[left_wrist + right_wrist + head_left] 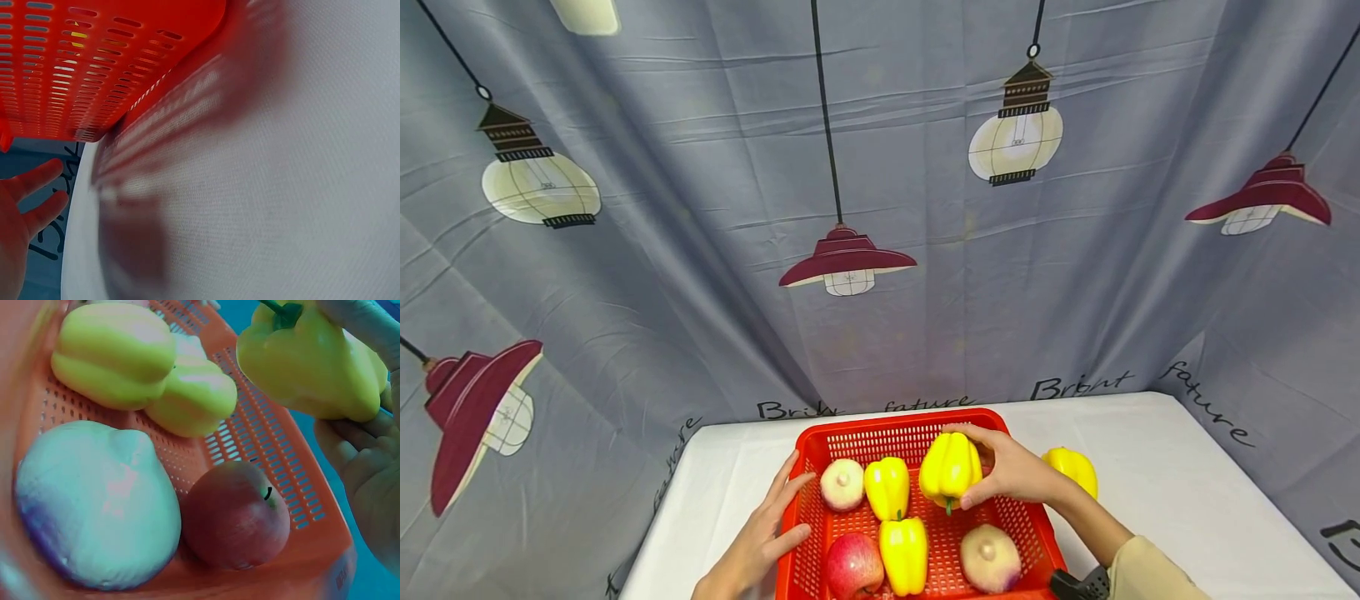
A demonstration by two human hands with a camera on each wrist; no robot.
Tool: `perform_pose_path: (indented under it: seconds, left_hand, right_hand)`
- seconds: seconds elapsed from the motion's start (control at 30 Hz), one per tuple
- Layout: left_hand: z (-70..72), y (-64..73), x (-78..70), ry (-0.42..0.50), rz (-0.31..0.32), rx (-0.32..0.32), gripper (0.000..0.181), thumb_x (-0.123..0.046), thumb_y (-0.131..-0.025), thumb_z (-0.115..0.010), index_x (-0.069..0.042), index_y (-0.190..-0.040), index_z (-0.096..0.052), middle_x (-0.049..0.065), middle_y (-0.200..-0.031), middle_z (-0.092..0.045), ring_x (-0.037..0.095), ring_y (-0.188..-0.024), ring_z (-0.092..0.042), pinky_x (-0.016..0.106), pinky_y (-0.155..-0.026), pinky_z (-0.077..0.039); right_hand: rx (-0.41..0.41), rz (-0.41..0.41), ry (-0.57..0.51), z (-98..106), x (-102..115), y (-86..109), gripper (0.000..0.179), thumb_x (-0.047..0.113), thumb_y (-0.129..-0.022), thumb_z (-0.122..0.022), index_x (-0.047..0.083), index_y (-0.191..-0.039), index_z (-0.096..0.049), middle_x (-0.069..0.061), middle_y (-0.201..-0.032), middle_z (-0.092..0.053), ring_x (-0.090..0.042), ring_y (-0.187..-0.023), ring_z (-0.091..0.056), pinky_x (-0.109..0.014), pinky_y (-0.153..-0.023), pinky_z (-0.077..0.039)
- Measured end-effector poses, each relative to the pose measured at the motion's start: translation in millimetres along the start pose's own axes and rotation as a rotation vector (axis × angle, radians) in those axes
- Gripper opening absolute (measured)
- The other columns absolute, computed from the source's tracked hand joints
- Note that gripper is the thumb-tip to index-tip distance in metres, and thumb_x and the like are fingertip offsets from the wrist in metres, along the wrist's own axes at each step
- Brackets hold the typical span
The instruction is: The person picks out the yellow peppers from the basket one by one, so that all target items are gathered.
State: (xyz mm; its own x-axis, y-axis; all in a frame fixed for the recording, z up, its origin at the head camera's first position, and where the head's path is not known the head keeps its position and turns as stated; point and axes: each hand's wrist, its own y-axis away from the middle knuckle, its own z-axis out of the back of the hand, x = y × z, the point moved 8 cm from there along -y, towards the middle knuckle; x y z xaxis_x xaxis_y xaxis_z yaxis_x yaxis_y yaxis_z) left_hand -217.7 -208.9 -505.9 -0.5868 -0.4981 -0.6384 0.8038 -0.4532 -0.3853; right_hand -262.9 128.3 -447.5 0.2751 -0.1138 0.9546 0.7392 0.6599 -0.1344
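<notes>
My right hand (1011, 467) holds a yellow bell pepper (950, 468) between fingers and thumb, over the right back part of a red plastic basket (891, 421). The right wrist view shows that bell pepper (306, 362) with its green stem. My left hand (763, 533) is spread beside the basket's left rim, fingertips at the edge; whether they touch it I cannot tell. Inside lie two yellow bell peppers (904, 556), a red apple (854, 565), a small pale turnip (842, 484) and a larger purple-and-white turnip (990, 557). A dull red fruit (237, 515) appears beside the larger turnip in the right wrist view.
Another yellow bell pepper (1072, 469) lies on the white tabletop (1135, 467) right of the basket, partly behind my right forearm. A grey curtain (925, 333) printed with lamps hangs behind and beside the table. A dark wrist device (1080, 585) sits on my right wrist.
</notes>
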Motion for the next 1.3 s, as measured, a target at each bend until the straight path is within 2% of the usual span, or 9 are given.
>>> perform_pose_path:
  seconds: [0.17,0.47,0.77,1.0,1.2,1.3]
  left_hand:
    - [-0.3,-0.7,1.5,0.029,0.02,-0.006,0.061,-0.019,-0.092,-0.064,-0.013,-0.15,-0.047,0.01,-0.168,-0.013,0.038,-0.14,-0.037,0.041,-0.092,-0.053]
    - [0.1,-0.3,-1.7,0.002,-0.024,0.002,0.061,-0.017,-0.091,-0.065,-0.012,-0.149,-0.046,0.015,-0.167,-0.013,0.037,-0.138,-0.039,0.041,-0.092,-0.053]
    - [-0.5,-0.3,2.3,0.009,0.018,0.001,0.061,-0.02,-0.092,-0.064,-0.013,-0.15,-0.046,0.011,-0.168,-0.012,0.039,-0.139,-0.037,0.041,-0.091,-0.053]
    - [-0.7,0.5,3.7,-0.001,0.02,-0.005,0.061,-0.022,-0.093,-0.064,-0.012,-0.15,-0.046,0.011,-0.168,-0.013,0.039,-0.139,-0.038,0.042,-0.091,-0.053]
    - [0.8,-0.8,-0.4,-0.007,-0.013,0.005,0.061,-0.019,-0.092,-0.064,-0.012,-0.15,-0.045,0.015,-0.167,-0.013,0.038,-0.138,-0.039,0.042,-0.09,-0.054]
    - [0.7,-1.3,-1.3,0.011,-0.013,0.012,0.061,-0.019,-0.092,-0.064,-0.012,-0.15,-0.045,0.015,-0.167,-0.012,0.038,-0.137,-0.039,0.042,-0.09,-0.054]
  right_hand:
    - [-0.005,-0.004,-0.054,1.6,-0.3,11.1,0.083,0.016,-0.079,-0.087,0.002,-0.148,-0.042,-0.019,-0.123,-0.06,-0.032,-0.108,-0.062,-0.036,-0.093,-0.053]
    - [-0.043,0.025,-0.066,6.9,1.2,35.0,0.083,0.014,-0.079,-0.085,-0.001,-0.148,-0.041,-0.022,-0.126,-0.06,-0.027,-0.111,-0.061,-0.032,-0.096,-0.052]
    - [-0.114,-0.055,-0.011,24.2,2.1,60.2,0.085,0.016,-0.078,-0.086,0.002,-0.149,-0.043,-0.016,-0.134,-0.058,-0.021,-0.118,-0.058,-0.026,-0.098,-0.048]
    - [-0.072,0.027,-0.12,35.2,6.5,84.4,0.087,0.005,-0.08,-0.083,-0.01,-0.149,-0.033,-0.019,-0.137,-0.055,-0.024,-0.118,-0.059,-0.029,-0.1,-0.049]
    - [-0.077,0.029,-0.177,43.1,4.6,101.1,0.079,0.003,-0.082,-0.08,-0.002,-0.149,-0.039,-0.016,-0.134,-0.058,-0.026,-0.115,-0.061,-0.031,-0.098,-0.05]
    - [-0.101,0.016,-0.166,46.8,3.2,110.0,0.078,0.005,-0.083,-0.08,-0.003,-0.149,-0.038,-0.015,-0.134,-0.059,-0.025,-0.115,-0.06,-0.031,-0.098,-0.05]
